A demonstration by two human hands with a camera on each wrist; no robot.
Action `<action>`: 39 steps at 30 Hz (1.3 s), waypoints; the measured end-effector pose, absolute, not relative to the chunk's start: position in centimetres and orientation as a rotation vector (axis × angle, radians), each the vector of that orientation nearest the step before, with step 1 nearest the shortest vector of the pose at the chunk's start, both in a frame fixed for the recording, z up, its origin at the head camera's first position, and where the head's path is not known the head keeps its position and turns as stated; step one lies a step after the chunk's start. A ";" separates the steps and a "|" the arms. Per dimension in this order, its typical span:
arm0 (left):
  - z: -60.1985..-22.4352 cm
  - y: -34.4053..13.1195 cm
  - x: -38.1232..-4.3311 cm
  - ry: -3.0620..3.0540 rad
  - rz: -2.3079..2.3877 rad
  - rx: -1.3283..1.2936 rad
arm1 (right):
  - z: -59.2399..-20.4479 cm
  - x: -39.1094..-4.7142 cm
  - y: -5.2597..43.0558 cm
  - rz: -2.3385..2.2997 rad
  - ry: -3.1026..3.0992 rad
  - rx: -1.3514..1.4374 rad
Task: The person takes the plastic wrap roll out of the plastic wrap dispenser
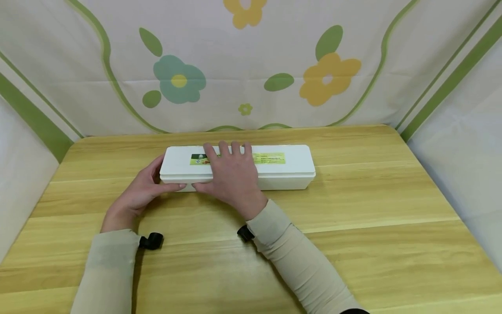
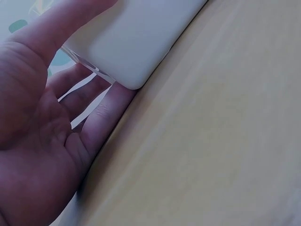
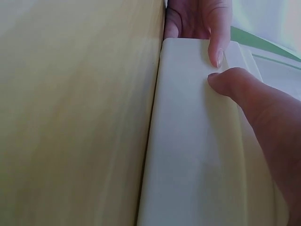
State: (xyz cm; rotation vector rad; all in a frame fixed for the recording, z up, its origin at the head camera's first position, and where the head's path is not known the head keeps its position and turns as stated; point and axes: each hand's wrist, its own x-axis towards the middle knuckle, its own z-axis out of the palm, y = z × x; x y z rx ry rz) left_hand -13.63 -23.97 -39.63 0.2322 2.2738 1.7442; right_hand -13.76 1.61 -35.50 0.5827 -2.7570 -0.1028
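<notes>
Resting on smooth wood table [image 1: 353, 209], long white box [image 1: 290, 168]: left hand [image 1: 137, 194] grasps its end, right hand [image 1: 233, 174] lies flat atop.

box [image 1: 282, 168]: white plastic, smooth, matt, with glossy green-yellow paper label [image 1: 270, 158] | table [image 1: 392, 218]: pale wood, visible grain, smooth satin finish | backdrop [image 1: 274, 65]: printed floral cloth, matt | sleeves [image 1: 298, 257]: beige knit cloth, soft, matt

The box [image 1: 274, 168] lies crosswise on the table [image 1: 353, 226], apparently just before the backdrop [image 1: 251, 65].
</notes>
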 end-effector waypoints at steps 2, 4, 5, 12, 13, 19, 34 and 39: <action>-39.6 -24.0 -13.6 2.271 1.747 0.226 | -35.5 -13.8 1.5 -0.116 -2.775 0.582; -39.6 -24.0 -13.6 2.268 1.751 0.219 | -35.5 -13.8 1.5 -0.129 -2.784 0.584; -39.7 -24.0 -13.6 2.268 1.751 0.217 | -35.5 -13.8 1.4 -0.132 -2.787 0.585; -40.0 -24.2 -13.4 2.270 1.757 0.235 | -35.6 -13.8 1.3 -0.138 -2.775 0.591; -40.0 -24.2 -13.4 2.270 1.758 0.238 | -35.6 -13.8 1.3 -0.137 -2.776 0.591; -40.1 -24.2 -13.4 2.274 1.760 0.230 | -35.6 -13.9 1.3 -0.152 -2.786 0.595; -39.9 -23.9 -13.6 2.285 1.761 0.232 | -35.2 -14.0 1.2 -0.188 -2.832 0.582; -39.6 -23.8 -13.9 2.291 1.775 0.231 | -35.1 -14.0 1.0 -0.151 -2.812 0.562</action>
